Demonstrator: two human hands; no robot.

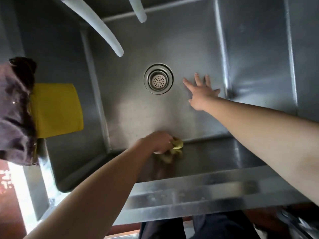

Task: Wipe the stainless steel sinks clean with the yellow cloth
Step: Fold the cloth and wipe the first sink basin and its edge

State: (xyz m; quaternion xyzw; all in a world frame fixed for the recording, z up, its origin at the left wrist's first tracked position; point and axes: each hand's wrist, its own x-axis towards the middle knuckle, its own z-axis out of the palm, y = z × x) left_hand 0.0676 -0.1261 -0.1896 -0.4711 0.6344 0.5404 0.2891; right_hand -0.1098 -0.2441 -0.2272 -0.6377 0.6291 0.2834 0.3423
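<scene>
A left hand grips the bunched yellow cloth at the stainless steel sink's near bottom edge; farther in, the right hand braces flat, fingers spread, beside the drain strainer. Overlapping strokes toward the corners would serve best.

Both arms bare, no sleeves showing, no watch/rings afaict. Left hand and right hand ungloved too. Below the sink rim you can see dark navy trousers, pretty plain, kinda blurry tho.
</scene>
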